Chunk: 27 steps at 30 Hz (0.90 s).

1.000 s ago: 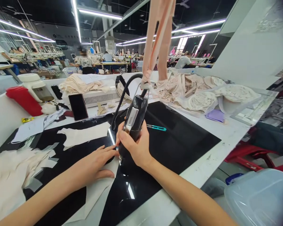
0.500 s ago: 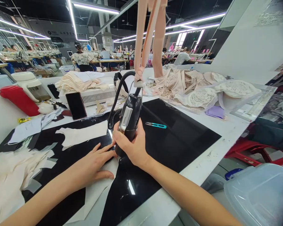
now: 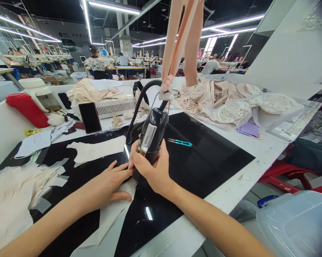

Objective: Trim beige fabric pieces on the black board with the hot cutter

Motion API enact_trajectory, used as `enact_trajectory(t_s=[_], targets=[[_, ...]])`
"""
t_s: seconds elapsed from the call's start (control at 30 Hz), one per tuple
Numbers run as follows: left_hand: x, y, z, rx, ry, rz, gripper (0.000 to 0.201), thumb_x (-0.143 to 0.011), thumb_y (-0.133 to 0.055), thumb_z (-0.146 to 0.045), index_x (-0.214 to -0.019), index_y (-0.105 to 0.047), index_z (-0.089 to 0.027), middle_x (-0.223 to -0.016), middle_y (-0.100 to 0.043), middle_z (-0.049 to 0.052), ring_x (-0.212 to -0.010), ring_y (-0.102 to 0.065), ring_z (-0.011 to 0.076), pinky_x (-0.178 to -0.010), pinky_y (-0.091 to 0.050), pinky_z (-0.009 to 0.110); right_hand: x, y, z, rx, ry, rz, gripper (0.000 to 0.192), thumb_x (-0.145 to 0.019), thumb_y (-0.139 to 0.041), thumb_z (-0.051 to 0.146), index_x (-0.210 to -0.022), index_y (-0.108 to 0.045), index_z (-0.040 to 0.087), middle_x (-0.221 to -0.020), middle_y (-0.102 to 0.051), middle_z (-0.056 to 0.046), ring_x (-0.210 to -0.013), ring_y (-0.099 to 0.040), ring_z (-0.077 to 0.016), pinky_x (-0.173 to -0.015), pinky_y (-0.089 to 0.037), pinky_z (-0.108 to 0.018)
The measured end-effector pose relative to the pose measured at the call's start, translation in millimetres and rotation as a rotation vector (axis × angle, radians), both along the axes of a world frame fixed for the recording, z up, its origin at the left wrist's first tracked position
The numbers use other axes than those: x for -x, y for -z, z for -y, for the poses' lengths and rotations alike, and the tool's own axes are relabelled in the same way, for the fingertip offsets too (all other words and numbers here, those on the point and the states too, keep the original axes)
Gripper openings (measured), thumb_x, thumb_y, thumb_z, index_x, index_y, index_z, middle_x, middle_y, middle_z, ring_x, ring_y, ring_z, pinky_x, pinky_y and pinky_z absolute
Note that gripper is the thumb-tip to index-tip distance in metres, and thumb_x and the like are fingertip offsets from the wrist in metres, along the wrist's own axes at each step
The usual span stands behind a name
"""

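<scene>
My right hand grips a black hand-held tool with a silver clip and a black cable looping up behind it; beige fabric strips hang above it. The tool's tip stands on a cream fabric piece that lies on a glossy black mat. My left hand lies flat on that fabric, fingers spread, fingertips touching the tool's base. Another cream piece lies on the mat behind the left hand.
Teal thread snips lie on the mat to the right. A black phone, a red object, papers and a white vented box sit behind. Cream cut pieces pile at left, lace garments at right. Other workers sit far back.
The tool and my right hand have shifted slightly over the fabric; my left hand stays flat on it. The view has swayed a little.
</scene>
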<state>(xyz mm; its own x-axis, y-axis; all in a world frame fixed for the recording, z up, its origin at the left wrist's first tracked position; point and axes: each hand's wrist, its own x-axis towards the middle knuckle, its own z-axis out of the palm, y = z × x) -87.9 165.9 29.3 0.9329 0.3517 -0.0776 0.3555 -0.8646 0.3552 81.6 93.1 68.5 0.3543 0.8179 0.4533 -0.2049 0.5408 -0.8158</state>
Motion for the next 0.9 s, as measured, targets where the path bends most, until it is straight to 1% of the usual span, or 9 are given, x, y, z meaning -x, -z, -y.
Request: enact_trajectory(t_s=[0.1, 0.2, 0.3, 0.4, 0.53, 0.67, 0.77, 0.83, 0.9], targets=[[-3, -4.0, 1, 0.005, 0.001, -0.028, 0.065, -0.089, -0.081, -0.028, -0.147, -0.053, -0.026, -0.153, -0.055, 0.017, -0.151, -0.04, 0.0358, -0.119, -0.034, 0.07, 1, 0.5, 1, 0.0, 0.044, 0.027, 0.033, -0.074, -0.076, 0.032, -0.086, -0.046, 0.028, -0.072, -0.051, 0.006, -0.06, -0.05, -0.0128, -0.054, -0.049, -0.029], [-4, -7.8, 3, 0.022, 0.005, -0.037, 0.068, -0.089, -0.081, -0.027, -0.15, -0.051, -0.026, -0.154, -0.054, 0.018, -0.151, -0.041, 0.0365, -0.119, -0.032, 0.072, 2, -0.1, 1, 0.014, 0.087, 0.038, 0.029, -0.074, -0.073, 0.03, -0.083, -0.046, 0.027, -0.072, -0.051, 0.005, -0.06, -0.05, -0.0128, -0.053, -0.05, -0.028], [-3, -9.7, 4, 0.044, -0.007, -0.03, 0.073, -0.087, -0.083, -0.024, -0.152, -0.049, -0.026, -0.152, -0.055, 0.017, -0.149, -0.043, 0.0382, -0.118, -0.031, 0.074, 4, -1.8, 4, 0.019, 0.004, -0.017, 0.031, -0.074, -0.075, 0.03, -0.086, -0.046, 0.026, -0.071, -0.053, 0.006, -0.057, -0.052, -0.0124, -0.054, -0.051, -0.03], [-2, -9.5, 4, 0.062, -0.025, 0.011, 0.072, -0.085, -0.084, -0.024, -0.15, -0.053, -0.028, -0.152, -0.056, 0.015, -0.147, -0.046, 0.0392, -0.118, -0.032, 0.073, 5, -2.7, 8, 0.011, -0.071, -0.054, 0.035, -0.073, -0.077, 0.027, -0.089, -0.045, 0.026, -0.071, -0.054, 0.008, -0.055, -0.053, -0.0118, -0.054, -0.05, -0.03], [-3, -8.2, 4, 0.099, -0.032, 0.014, 0.07, -0.083, -0.086, -0.024, -0.147, -0.057, -0.03, -0.155, -0.054, 0.012, -0.148, -0.044, 0.0403, -0.12, -0.031, 0.073, 7, -0.9, 10, 0.028, -0.064, -0.04, 0.036, -0.071, -0.076, 0.026, -0.089, -0.045, 0.026, -0.071, -0.053, 0.007, -0.054, -0.052, -0.012, -0.053, -0.05, -0.03], [-5, -6.5, 3, 0.101, -0.049, 0.031, 0.069, -0.08, -0.089, -0.023, -0.142, -0.061, -0.028, -0.156, -0.053, 0.012, -0.148, -0.044, 0.0401, -0.121, -0.03, 0.071, 7, 5.0, 9, 0.034, -0.008, 0.005, 0.031, -0.075, -0.076, 0.028, -0.092, -0.051, 0.025, -0.076, -0.059, 0.004, -0.061, -0.057, -0.0141, -0.061, -0.055, -0.033], [-6, -7.4, 5, 0.113, -0.029, 0.046, 0.074, -0.078, -0.091, -0.026, -0.145, -0.058, -0.028, -0.153, -0.056, 0.012, -0.148, -0.045, 0.0383, -0.122, -0.029, 0.071, 7, 11.8, 11, 0.023, -0.02, 0.015, 0.031, -0.081, -0.077, 0.03, -0.102, -0.054, 0.026, -0.079, -0.063, 0.004, -0.059, -0.059, -0.0124, -0.065, -0.058, -0.034], [-5, -9.1, 8, 0.103, -0.001, 0.053, 0.076, -0.079, -0.091, -0.03, -0.146, -0.055, -0.028, -0.149, -0.061, 0.01, -0.147, -0.047, 0.0355, -0.123, -0.024, 0.072, 6, 16.8, 11, 0.014, -0.042, -0.006, 0.034, -0.085, -0.077, 0.034, -0.109, -0.054, 0.028, -0.08, -0.065, 0.005, -0.057, -0.059, -0.0111, -0.063, -0.059, -0.032], [-3, -10.0, 14, 0.038, 0.008, 0.097, 0.077, -0.08, -0.091, -0.032, -0.146, -0.053, -0.026, -0.15, -0.06, 0.009, -0.144, -0.05, 0.0311, -0.124, -0.027, 0.067, 3, 21.7, 10, -0.004, -0.052, -0.015, 0.037, -0.086, -0.079, 0.038, -0.112, -0.055, 0.029, -0.08, -0.066, 0.004, -0.057, -0.062, -0.0118, -0.06, -0.058, -0.029]])
